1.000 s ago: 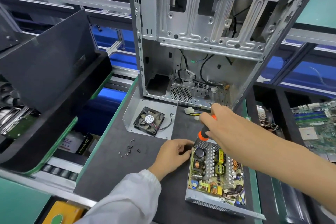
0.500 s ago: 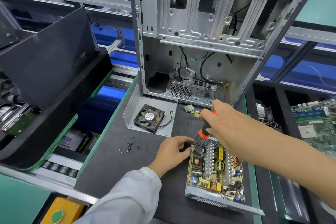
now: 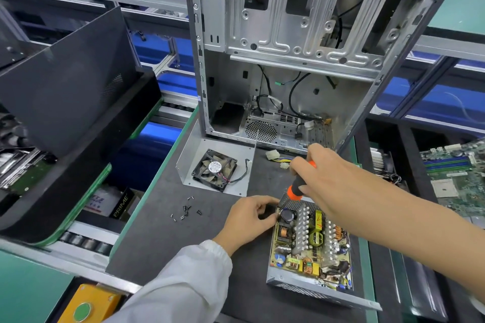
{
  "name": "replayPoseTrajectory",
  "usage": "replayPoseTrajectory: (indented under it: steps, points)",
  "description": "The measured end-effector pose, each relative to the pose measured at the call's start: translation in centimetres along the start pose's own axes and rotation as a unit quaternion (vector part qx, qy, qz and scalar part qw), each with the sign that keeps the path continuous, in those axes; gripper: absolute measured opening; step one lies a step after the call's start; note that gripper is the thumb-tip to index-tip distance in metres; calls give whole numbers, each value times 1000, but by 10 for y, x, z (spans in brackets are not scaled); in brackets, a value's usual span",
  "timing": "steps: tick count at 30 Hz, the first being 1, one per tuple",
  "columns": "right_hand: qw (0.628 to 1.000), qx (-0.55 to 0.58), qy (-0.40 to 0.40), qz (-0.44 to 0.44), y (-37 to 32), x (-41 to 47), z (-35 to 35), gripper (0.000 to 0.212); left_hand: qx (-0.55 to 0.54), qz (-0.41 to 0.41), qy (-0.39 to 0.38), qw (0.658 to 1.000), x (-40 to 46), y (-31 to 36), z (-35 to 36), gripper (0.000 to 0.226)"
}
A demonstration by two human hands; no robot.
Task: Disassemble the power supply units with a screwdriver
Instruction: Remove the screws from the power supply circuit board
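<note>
Screwdriver set at the far-left corner of an opened power supply unit.

The right hand (image 3: 338,186) grips the orange-and-black screwdriver (image 3: 298,186), held steeply over the power supply unit (image 3: 312,249); the unit lies lidless on the dark mat (image 3: 162,238); the left hand (image 3: 249,220), fingers curled, pinches its near-left corner; loose screws (image 3: 185,211) lie to the left; a fan (image 3: 214,169) rests before the computer case (image 3: 288,47).

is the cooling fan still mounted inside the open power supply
No, the fan lies apart on a loose metal cover, left of and beyond the power supply.
</note>
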State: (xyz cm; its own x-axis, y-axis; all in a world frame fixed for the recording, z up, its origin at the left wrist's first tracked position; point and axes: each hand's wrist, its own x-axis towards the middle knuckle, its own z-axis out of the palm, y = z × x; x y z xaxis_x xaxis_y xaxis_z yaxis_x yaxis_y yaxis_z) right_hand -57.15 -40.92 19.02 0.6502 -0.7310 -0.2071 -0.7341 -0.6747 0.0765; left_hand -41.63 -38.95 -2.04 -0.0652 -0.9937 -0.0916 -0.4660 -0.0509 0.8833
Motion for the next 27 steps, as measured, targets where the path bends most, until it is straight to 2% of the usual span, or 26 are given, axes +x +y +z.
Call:
replayPoseTrajectory:
  steps: [3, 12, 17, 23, 27]
  points:
    - [1000, -5, 0, 2, 1, 1, 0, 48, 24, 10, 10, 1000, 0, 1, 0, 22]
    - [1000, 2, 20, -18, 3, 1, -2, 34, 29, 25, 8, 999, -2, 4, -2, 25]
    - [1000, -21, 4, -3, 2, 3, 2, 48, 5, -1, 3, 1000, -1, 3, -2, 25]
    - [999, 7, 25, -21, 3, 0, -3, 30, 6, 14, 7, 1000, -2, 4, -2, 25]
    - [1000, -24, -1, -11, 0, 1, 1, 29, -13, -4, 0, 1000, -2, 4, -2, 26]
